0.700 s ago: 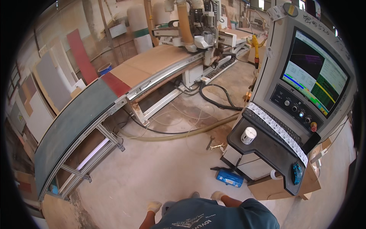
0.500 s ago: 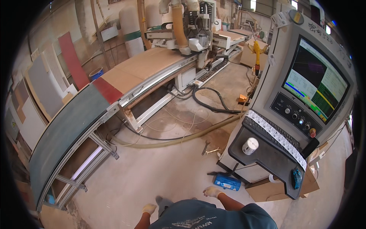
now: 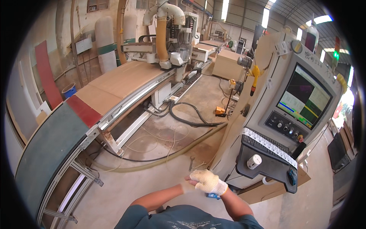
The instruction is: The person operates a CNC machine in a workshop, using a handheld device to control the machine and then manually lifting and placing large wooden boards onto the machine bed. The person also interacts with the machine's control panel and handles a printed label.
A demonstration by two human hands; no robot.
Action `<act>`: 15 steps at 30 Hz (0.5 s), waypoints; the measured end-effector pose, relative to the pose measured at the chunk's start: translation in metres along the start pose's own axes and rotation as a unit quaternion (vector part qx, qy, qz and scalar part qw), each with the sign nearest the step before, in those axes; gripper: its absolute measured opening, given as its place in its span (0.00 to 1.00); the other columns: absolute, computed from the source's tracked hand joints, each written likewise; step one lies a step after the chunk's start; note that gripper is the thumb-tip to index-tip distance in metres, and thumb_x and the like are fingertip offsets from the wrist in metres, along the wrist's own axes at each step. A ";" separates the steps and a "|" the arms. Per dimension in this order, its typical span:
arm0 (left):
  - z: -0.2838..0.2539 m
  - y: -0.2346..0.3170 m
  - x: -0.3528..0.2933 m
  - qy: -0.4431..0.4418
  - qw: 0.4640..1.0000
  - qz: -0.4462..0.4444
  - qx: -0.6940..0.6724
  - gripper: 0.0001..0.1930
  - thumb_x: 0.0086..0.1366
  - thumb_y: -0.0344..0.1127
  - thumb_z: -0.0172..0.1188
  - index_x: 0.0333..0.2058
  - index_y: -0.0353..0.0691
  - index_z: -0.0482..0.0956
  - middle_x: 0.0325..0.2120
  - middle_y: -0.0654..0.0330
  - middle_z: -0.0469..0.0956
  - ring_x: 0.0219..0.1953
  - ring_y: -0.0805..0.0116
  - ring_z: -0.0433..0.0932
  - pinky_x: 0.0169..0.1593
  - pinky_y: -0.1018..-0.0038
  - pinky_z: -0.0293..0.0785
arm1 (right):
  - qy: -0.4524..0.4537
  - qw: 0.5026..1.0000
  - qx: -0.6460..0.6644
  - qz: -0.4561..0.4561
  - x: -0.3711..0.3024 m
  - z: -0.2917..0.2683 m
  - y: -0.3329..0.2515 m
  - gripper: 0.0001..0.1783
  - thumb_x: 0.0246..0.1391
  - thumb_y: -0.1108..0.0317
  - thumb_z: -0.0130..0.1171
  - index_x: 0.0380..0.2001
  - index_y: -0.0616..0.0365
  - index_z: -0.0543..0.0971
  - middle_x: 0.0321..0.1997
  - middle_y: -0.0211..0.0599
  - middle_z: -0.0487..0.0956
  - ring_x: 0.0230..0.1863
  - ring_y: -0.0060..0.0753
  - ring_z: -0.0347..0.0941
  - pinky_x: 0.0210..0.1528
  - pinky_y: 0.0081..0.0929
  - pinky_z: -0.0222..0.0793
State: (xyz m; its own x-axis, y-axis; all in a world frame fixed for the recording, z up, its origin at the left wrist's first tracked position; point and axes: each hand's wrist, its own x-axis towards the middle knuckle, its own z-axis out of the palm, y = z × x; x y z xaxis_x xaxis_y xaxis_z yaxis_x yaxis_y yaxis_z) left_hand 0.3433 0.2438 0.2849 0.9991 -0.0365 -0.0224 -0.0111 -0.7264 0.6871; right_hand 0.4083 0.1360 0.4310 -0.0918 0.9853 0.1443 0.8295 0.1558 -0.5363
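- Both hands together, low centre, well above floor [image 3: 173, 198], right hand [image 3: 206, 181] lapped over left hand [image 3: 185, 186]
- Right hand wears cream knit glove [image 3: 215, 184], cuff at wrist; left hand pale at wrist, mostly covered, blurry
- Some bare fingertips [image 3: 187, 178] poke out at left of glove; can't tell whose, or if anything is pinched between hands
- Blue case [image 3: 213, 195] on floor, part hidden by right forearm
- Wrench [image 3: 191, 163] on floor just past hands
- Right side: grey control console [image 3: 263, 116], lit screen [image 3: 305, 94], knob panel [image 3: 284, 126]
- Black worktop [image 3: 272, 171] on console: keyboard [image 3: 275, 145] along back edge, white label strip [image 3: 268, 148] over its front; white cup [image 3: 254, 161] near left edge; blue-black object [image 3: 292, 176] at right front corner
- Left side: long machine bed, green surface [image 3: 47, 141] at near end, then red strip [image 3: 84, 110], then brown board [image 3: 122, 79] running up to tan hose [image 3: 161, 40]
- Blue bucket [image 3: 69, 90] beyond bed's far long edge
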 end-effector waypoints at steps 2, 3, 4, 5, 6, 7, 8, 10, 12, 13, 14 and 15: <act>0.003 0.031 0.031 0.017 0.990 0.138 -0.026 0.24 0.70 0.49 0.57 0.57 0.41 0.77 0.55 0.53 0.79 0.61 0.54 0.75 0.65 0.61 0.67 | -0.059 0.996 -0.060 0.013 0.018 -0.020 -0.017 0.21 0.62 0.58 0.58 0.54 0.56 0.81 0.51 0.51 0.81 0.53 0.56 0.78 0.55 0.48 0.74; 0.009 0.044 0.044 0.025 0.978 0.203 -0.039 0.24 0.70 0.49 0.57 0.58 0.41 0.76 0.56 0.53 0.78 0.62 0.54 0.73 0.65 0.61 0.66 | -0.074 0.994 -0.079 -0.011 0.026 -0.027 -0.020 0.22 0.60 0.58 0.59 0.54 0.55 0.81 0.51 0.51 0.81 0.53 0.56 0.78 0.55 0.48 0.74; 0.014 0.051 0.055 0.032 0.965 0.257 -0.050 0.24 0.70 0.48 0.57 0.59 0.41 0.75 0.57 0.54 0.77 0.62 0.54 0.72 0.66 0.61 0.65 | -0.112 0.989 -0.101 -0.004 0.029 -0.032 -0.020 0.22 0.58 0.59 0.61 0.54 0.55 0.81 0.51 0.51 0.81 0.53 0.56 0.78 0.55 0.48 0.74; 0.018 0.059 0.066 0.031 0.952 0.299 -0.058 0.24 0.69 0.48 0.57 0.59 0.42 0.74 0.58 0.54 0.76 0.63 0.55 0.71 0.67 0.60 0.64 | -0.101 0.985 -0.143 -0.014 0.037 -0.034 -0.017 0.23 0.52 0.59 0.63 0.52 0.53 0.82 0.46 0.51 0.83 0.50 0.57 0.79 0.53 0.50 0.76; 0.025 0.067 0.078 0.021 0.938 0.339 -0.066 0.25 0.69 0.47 0.57 0.60 0.42 0.73 0.59 0.54 0.75 0.64 0.55 0.70 0.68 0.60 0.62 | -0.137 0.976 -0.169 0.016 0.044 -0.035 -0.009 0.20 0.50 0.59 0.63 0.47 0.52 0.83 0.40 0.50 0.84 0.44 0.58 0.81 0.48 0.51 0.77; 0.030 0.075 0.091 0.006 0.925 0.373 -0.078 0.25 0.69 0.47 0.57 0.60 0.42 0.73 0.59 0.55 0.74 0.65 0.55 0.69 0.69 0.60 0.61 | -0.127 0.976 -0.177 0.013 0.048 -0.037 0.000 0.19 0.49 0.60 0.64 0.44 0.55 0.83 0.38 0.46 0.84 0.40 0.55 0.82 0.44 0.51 0.77; 0.034 0.082 0.102 0.002 0.916 0.395 -0.077 0.25 0.69 0.46 0.57 0.61 0.42 0.72 0.60 0.55 0.73 0.66 0.55 0.67 0.69 0.60 0.60 | -0.105 0.974 -0.200 -0.010 0.049 -0.041 0.011 0.16 0.49 0.60 0.64 0.41 0.55 0.82 0.38 0.45 0.84 0.40 0.55 0.82 0.43 0.52 0.77; 0.041 0.097 0.121 0.026 0.902 0.427 -0.065 0.26 0.69 0.45 0.57 0.62 0.42 0.70 0.62 0.56 0.71 0.68 0.56 0.65 0.71 0.59 0.57 | -0.112 0.962 -0.246 0.039 0.050 -0.046 0.031 0.14 0.50 0.59 0.63 0.37 0.55 0.84 0.36 0.46 0.84 0.39 0.59 0.81 0.42 0.54 0.76; 0.050 0.107 0.127 0.136 0.881 0.451 0.038 0.28 0.69 0.45 0.57 0.64 0.41 0.65 0.63 0.52 0.67 0.68 0.54 0.63 0.72 0.56 0.54 | -0.132 0.960 -0.227 0.096 0.049 -0.052 0.048 0.16 0.50 0.57 0.64 0.40 0.53 0.85 0.38 0.47 0.85 0.42 0.58 0.82 0.45 0.53 0.76; 0.053 0.109 0.127 0.051 0.920 0.380 0.080 0.26 0.71 0.44 0.54 0.64 0.42 0.66 0.62 0.52 0.68 0.66 0.54 0.65 0.72 0.59 0.55 | -0.149 0.955 -0.231 0.111 0.051 -0.054 0.054 0.16 0.51 0.57 0.64 0.41 0.52 0.85 0.39 0.47 0.85 0.44 0.58 0.82 0.46 0.52 0.77; 0.058 0.110 0.130 0.033 0.933 0.354 0.058 0.25 0.73 0.44 0.53 0.65 0.42 0.65 0.63 0.53 0.68 0.68 0.55 0.64 0.72 0.60 0.55 | -0.165 0.951 -0.233 0.116 0.050 -0.058 0.063 0.16 0.51 0.57 0.63 0.42 0.51 0.86 0.40 0.48 0.85 0.45 0.57 0.82 0.47 0.51 0.77; 0.064 0.108 0.131 -0.007 0.951 0.304 0.057 0.25 0.74 0.43 0.52 0.65 0.42 0.65 0.64 0.53 0.68 0.69 0.56 0.63 0.72 0.61 0.55 | -0.171 0.947 -0.236 0.132 0.050 -0.061 0.072 0.17 0.52 0.57 0.63 0.43 0.52 0.86 0.41 0.48 0.86 0.46 0.57 0.82 0.48 0.51 0.77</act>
State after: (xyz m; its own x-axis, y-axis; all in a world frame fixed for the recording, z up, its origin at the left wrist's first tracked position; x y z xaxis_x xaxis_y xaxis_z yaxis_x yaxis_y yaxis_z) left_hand 0.4702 0.1167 0.3103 0.8055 -0.4826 0.3437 -0.5922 -0.6378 0.4924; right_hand 0.4977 0.1922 0.4505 0.0458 0.9633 -0.2646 0.9950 -0.0675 -0.0733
